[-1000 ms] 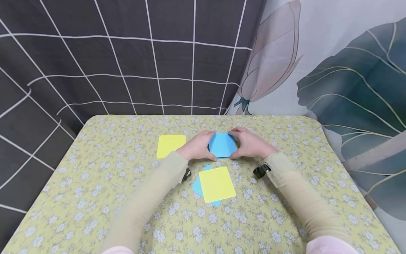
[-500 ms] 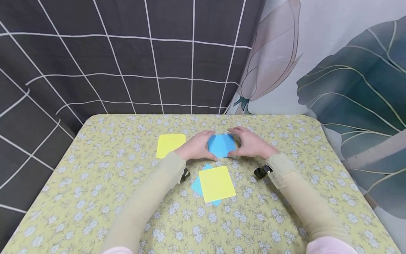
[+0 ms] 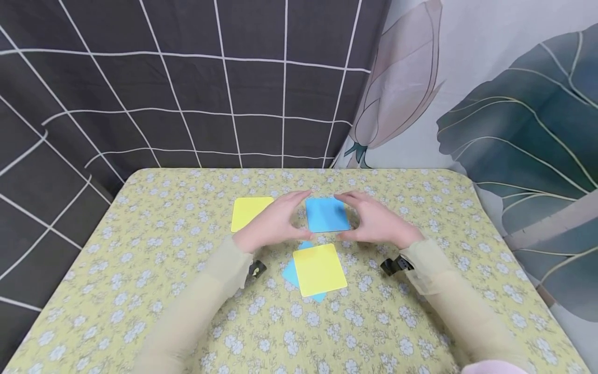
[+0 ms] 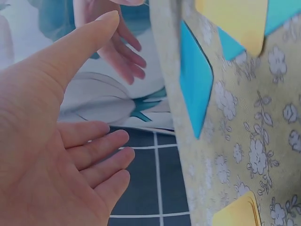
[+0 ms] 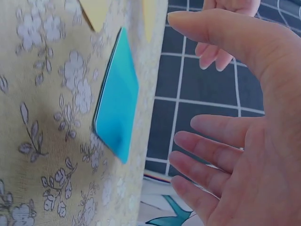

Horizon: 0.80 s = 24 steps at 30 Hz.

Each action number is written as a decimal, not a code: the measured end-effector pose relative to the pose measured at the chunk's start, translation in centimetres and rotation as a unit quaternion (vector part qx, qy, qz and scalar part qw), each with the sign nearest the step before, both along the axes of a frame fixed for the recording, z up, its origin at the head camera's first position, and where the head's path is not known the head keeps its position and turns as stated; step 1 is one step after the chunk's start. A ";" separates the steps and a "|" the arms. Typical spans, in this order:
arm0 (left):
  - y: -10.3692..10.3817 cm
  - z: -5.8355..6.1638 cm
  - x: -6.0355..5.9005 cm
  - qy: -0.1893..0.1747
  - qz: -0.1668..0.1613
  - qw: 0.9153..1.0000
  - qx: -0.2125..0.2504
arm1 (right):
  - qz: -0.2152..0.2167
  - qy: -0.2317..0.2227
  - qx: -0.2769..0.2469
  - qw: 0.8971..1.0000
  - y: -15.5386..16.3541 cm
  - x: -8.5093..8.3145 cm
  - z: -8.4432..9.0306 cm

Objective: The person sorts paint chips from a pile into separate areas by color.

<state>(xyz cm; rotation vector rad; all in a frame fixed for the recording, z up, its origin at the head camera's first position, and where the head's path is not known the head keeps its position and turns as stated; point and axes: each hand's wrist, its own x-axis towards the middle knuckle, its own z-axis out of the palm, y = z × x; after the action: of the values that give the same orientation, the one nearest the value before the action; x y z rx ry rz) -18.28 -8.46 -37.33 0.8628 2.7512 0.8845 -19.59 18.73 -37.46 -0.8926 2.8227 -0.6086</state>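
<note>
From the head view, a left hand [image 3: 273, 222] and right hand [image 3: 374, 223] hover open, holding nothing, either side of a blue card stack [image 3: 327, 214] lying flat on a floral tablecloth [image 3: 140, 270], while both wrist views show relaxed, spread fingers apart from the stack.

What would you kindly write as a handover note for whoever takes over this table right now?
Left hand open, touching nothing, just left of the blue card stack.
Right hand open, touching nothing, just right of it.
The stack lies flat and squared on the floral tablecloth.
One yellow card lies alone further left.
Nearer the person, another yellow card overlaps a blue card; these look unsorted.
</note>
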 end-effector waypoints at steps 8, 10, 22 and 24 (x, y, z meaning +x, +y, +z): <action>-0.1 -0.1 2.8 0.000 -0.014 1.000 -0.027 | 0.018 0.004 0.009 1.000 -0.2 2.1 0.4; 0.0 -0.4 3.4 -0.004 -0.021 0.999 -0.038 | 0.024 0.005 0.010 1.000 -0.3 2.6 0.4; 0.3 -2.0 6.2 -0.002 -0.042 0.997 -0.061 | 0.054 0.007 0.015 0.998 -0.7 4.9 -0.4; 0.3 -2.3 6.6 -0.007 -0.043 0.997 -0.062 | 0.060 0.005 0.014 0.998 -0.8 5.3 -0.7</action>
<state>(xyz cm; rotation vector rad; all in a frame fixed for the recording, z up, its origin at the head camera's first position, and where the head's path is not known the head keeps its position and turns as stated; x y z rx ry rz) -11.65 -8.14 -39.62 0.9408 2.6999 0.6937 -14.29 17.93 -38.13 -1.0546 2.7538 -0.5497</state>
